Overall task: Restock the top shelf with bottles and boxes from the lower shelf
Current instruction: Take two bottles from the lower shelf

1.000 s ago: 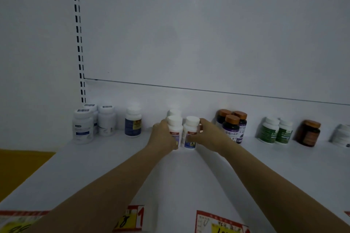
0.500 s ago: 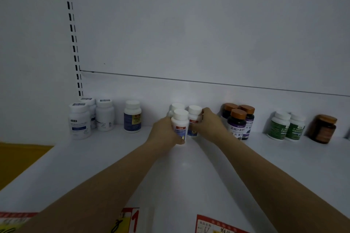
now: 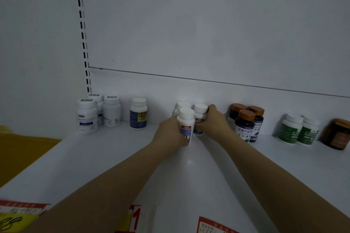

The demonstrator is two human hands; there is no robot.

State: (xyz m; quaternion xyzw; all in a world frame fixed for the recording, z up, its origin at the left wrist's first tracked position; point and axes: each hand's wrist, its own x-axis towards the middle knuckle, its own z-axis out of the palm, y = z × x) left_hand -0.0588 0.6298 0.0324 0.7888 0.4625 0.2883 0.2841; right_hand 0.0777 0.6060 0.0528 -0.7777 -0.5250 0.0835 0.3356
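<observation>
Front bottle stands on the shelf wrapped by the left hand; just right of that grip, the right hand clasps a second bottle. This looks like setting-down: next, both hands should let go and draw back without nudging the third bottle behind the left grip.

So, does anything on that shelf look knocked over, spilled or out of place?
Nothing stands out. Every bottle on the shelf stands upright with its cap on, and nothing is tipped or spilled. The left hand grips the front white bottle and the right hand grips the right white bottle, both upright.
</observation>
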